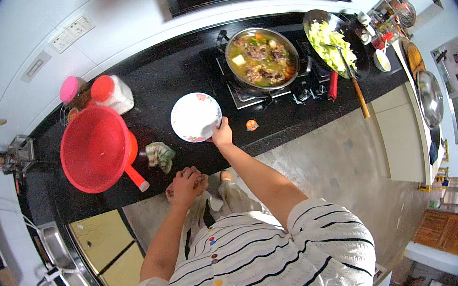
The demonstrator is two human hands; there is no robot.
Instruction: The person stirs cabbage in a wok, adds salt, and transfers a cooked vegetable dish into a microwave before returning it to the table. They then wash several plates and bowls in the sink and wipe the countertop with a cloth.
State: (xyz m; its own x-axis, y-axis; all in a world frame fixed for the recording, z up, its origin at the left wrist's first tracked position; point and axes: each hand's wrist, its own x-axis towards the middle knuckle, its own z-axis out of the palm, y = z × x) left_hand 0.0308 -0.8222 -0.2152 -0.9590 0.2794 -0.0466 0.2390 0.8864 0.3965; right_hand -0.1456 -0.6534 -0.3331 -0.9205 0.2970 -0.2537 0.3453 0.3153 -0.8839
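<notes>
The right hand (221,135) is gripping the white plate (195,116) by its rim with closed fingers; the left hand (184,186) is resting curled shut at the surface (186,74) edge

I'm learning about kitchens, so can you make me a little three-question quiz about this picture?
1. True or false: the right hand holds the white plate at its rim.
2. What stands left of the plate: A) a red basin, B) a blue bucket, C) a green tray?
3. What is in the pot on the stove?

Key
1. True.
2. A.
3. A yellowish soup with chunks of meat and vegetables.
</notes>
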